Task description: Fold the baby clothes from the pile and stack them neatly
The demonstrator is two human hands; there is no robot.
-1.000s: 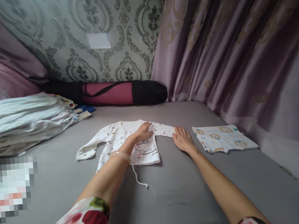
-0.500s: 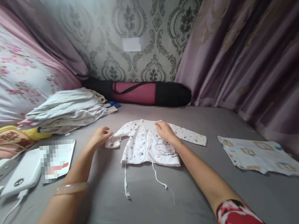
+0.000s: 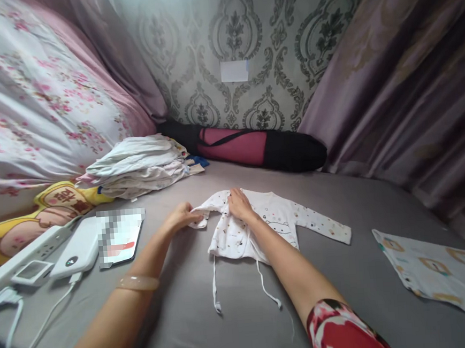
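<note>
A small white patterned shirt lies front up on the grey bed sheet, its right-hand sleeve stretched out and two white ties hanging from its lower edge. My left hand is closed on the cuff of the left-hand sleeve. Over the shirt's left shoulder, near the neckline, rests my right hand, its fingers closed together on the fabric. The fingertips of my right hand are partly hidden, and my right forearm covers part of the shirt's front.
A folded printed cloth lies at the right. At the left are a power bank, a phone, a power strip and a yellow cushion. Behind are piled clothes and a long black-and-red bag.
My left hand has closed on the cuff. My right hand has moved left across the shirt to its left shoulder. The view has turned left.
</note>
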